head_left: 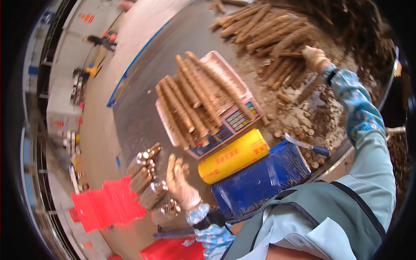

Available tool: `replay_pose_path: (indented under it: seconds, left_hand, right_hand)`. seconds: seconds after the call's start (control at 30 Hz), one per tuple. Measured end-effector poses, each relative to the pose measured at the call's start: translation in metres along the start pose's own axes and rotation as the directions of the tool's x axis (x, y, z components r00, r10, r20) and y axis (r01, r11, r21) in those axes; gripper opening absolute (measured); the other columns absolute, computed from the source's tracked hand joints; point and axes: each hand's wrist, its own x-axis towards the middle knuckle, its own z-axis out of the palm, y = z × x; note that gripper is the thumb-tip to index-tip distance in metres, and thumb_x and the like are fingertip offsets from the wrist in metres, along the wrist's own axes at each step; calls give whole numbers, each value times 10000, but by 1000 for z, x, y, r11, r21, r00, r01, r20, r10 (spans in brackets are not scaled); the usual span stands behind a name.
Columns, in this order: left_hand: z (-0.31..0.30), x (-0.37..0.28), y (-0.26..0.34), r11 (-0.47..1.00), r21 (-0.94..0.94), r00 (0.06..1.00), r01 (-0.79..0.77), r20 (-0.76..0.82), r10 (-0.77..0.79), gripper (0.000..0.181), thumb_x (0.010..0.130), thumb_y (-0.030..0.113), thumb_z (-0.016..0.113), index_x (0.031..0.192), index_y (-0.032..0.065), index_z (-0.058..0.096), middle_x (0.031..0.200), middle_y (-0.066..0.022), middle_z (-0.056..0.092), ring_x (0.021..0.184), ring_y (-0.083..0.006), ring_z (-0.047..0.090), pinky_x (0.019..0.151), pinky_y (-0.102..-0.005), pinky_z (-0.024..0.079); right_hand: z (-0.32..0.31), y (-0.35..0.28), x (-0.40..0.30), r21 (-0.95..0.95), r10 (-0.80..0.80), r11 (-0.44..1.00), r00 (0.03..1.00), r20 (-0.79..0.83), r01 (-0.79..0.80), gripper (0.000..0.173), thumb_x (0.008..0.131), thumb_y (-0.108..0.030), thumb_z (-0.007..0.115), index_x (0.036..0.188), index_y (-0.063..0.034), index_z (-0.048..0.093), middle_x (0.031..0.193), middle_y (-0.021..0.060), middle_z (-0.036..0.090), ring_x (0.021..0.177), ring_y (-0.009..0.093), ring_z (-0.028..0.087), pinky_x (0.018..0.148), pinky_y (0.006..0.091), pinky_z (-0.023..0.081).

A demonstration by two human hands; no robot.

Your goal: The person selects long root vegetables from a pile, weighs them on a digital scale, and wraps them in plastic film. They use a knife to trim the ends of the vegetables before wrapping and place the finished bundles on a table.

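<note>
My right hand (315,59), in a thin pale glove, is at the near right edge of a pile of long brown roots (276,32), its fingers closed around the end of one root. My left hand (180,182), gloved too, is raised with its fingers apart and nothing in it, beside wrapped bundles of roots (152,191). Between my hands stands a pink digital scale (234,73) with several long roots (191,97) lying across its tray. A yellow roll of wrapping film (234,156) lies against the scale's front, next to a blue block (260,182) close to my body.
A knife with a curved blade and blue handle (320,150) lies right of the blue block among cut root pieces and soil. Red crates (109,204) stand at the lower left. More dark roots heap at the upper right. A person (104,41) is far off beyond the table.
</note>
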Motion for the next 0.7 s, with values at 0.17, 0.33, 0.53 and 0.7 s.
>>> replay_pose_path:
  seconds: [0.17,0.33,0.53,0.7]
  left_hand:
    - [40,41,23,995,-7,949,-98,300,96,439,1008,112,676,1403,-59,586,1293,-133,683,1087,-165,664,973,-266,527]
    - [114,81,85,565,737,881,-370,471,-38,686,964,453,672,1514,81,500,1074,-173,757,957,-240,737,847,-413,585]
    - [160,115,34,343,841,889,-419,456,-31,936,851,490,764,1606,120,353,1074,-212,741,995,-360,731,872,-467,575]
    - [116,79,27,982,-168,907,90,421,-11,678,973,50,671,1558,-68,348,929,-53,650,731,-92,636,600,-218,556]
  right_hand:
    - [-38,-13,-29,88,-59,994,998,-22,61,147,820,-143,713,941,-87,773,932,182,739,924,386,734,799,478,595]
    - [-117,-36,-83,-31,29,999,994,110,-25,111,847,-185,729,877,-91,778,815,111,722,778,300,720,699,418,595]
    - [-134,-46,-117,143,-115,983,993,-35,119,129,915,-192,710,938,-74,758,776,70,687,715,205,685,645,372,590]
    - [-193,-159,-140,937,-348,342,936,54,73,288,971,-176,699,1212,-20,665,886,97,717,667,115,664,562,286,573]
